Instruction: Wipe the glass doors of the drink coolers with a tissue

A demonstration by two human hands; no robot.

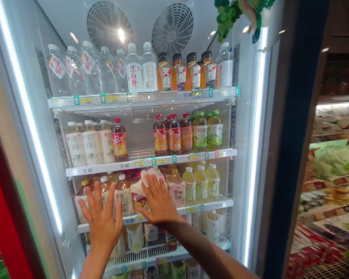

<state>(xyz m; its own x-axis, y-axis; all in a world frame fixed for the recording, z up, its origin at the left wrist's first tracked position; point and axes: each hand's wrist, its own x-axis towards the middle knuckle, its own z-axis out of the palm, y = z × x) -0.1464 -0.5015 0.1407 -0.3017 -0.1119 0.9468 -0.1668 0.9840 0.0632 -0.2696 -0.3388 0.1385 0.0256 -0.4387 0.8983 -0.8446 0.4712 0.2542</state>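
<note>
My left hand (pixel 102 217) is open, with its fingers spread and the palm toward the glass door of a drinks fridge. It seems to rest on the pane, in front of bottles on the third shelf. To its right, my right hand (pixel 159 199) holds a white cloth (pixel 154 174) pressed against the glass, fingers over its lower part. The cloth bunches out above and to the left of those fingers. Behind the pane, a pink-labelled bottle (pixel 177 188) stands just right of the cloth. White-capped bottles (pixel 124 193) show between my two hands.
Clear water bottles (pixel 87 66) and amber bottles (pixel 178 73) line the top shelf. Red-capped and green tea bottles (pixel 200 130) fill part of the second. A light strip (pixel 254 155) runs down the fridge's right side. Artificial grapes (pixel 227 17) hang above. Packaged goods (pixel 334 159) sit on shelves at right.
</note>
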